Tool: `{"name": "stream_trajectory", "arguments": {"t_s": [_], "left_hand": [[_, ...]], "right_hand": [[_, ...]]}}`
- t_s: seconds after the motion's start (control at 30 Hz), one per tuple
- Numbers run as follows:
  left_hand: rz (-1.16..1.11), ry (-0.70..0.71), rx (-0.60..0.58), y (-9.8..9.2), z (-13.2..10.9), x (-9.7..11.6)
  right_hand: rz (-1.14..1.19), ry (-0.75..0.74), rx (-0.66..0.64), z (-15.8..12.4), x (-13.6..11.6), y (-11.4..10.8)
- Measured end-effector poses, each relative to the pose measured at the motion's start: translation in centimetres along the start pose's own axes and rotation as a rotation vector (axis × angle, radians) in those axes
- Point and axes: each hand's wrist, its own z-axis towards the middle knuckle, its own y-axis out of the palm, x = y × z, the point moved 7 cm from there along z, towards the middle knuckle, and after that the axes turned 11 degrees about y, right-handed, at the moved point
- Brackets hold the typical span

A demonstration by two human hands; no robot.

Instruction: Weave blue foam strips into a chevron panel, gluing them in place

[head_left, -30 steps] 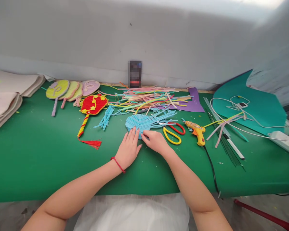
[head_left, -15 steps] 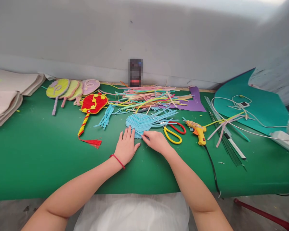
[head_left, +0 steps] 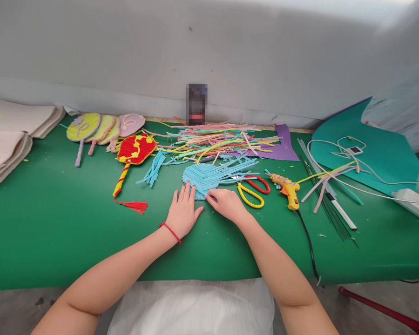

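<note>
A light-blue panel of pipe cleaners [head_left: 199, 176] set side by side in a V pattern lies on the green table, its loose ends fanning out to the right. My left hand [head_left: 182, 210] lies flat with fingers stretched, the fingertips on the panel's lower left edge. At its lower edge, my right hand [head_left: 226, 204] has its fingers curled and thumb and forefinger together on the blue strips; the exact pinch is partly hidden. Scissors [head_left: 251, 197] with red and yellow handles lie just right of that hand, blades partly under the blue ends.
Behind lies a heap of coloured pipe cleaners [head_left: 223, 139]. Left are a red fan [head_left: 136, 151] with a tassel, pastel fans [head_left: 84, 128] and short blue pieces [head_left: 153, 170]. To the right lie a yellow glue gun [head_left: 288, 190] with a black cord, wires, and teal sheet [head_left: 377, 144].
</note>
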Motion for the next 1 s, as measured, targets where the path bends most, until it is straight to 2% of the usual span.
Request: {"name": "stream_trajectory", "arguments": {"t_s": [0.33, 0.57, 1.0], "left_hand": [[-0.006, 0.019, -0.021, -0.1, 0.1, -0.1], [-0.029, 0.014, -0.026, -0.2, 0.2, -0.2], [-0.032, 0.006, -0.020, -0.2, 0.1, -0.1]], "right_hand": [[0.025, 0.031, -0.020, 0.1, 0.5, 0.1], [0.257, 0.021, 0.072, 0.2, 1.1, -0.3], [0.260, 0.027, 0.119, 0.3, 0.5, -0.1]]}}
